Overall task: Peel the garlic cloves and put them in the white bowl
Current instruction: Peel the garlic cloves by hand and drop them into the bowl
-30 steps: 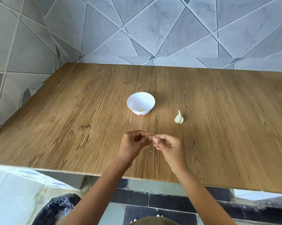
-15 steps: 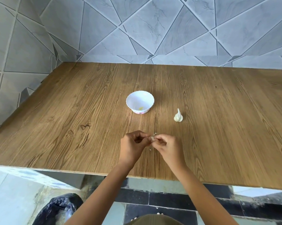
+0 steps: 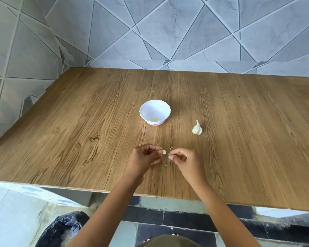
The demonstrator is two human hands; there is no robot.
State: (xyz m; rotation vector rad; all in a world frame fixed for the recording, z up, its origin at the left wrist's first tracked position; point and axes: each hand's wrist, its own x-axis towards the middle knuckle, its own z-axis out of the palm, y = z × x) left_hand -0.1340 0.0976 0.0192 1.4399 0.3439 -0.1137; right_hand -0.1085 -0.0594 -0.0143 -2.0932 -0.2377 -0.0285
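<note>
Both forearms reach forward, hands nearly meeting. The left hand [image 3: 146, 155] pinches a garlic clove [image 3: 164, 152]; the right hand [image 3: 185, 160] curls, fingertips pinched together.

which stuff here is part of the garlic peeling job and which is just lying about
Job: garlic clove pinched by the left hand; right hand; garlic bulb; white bowl.
Lying about: black bag on the floor; skin flakes on the table.
</note>
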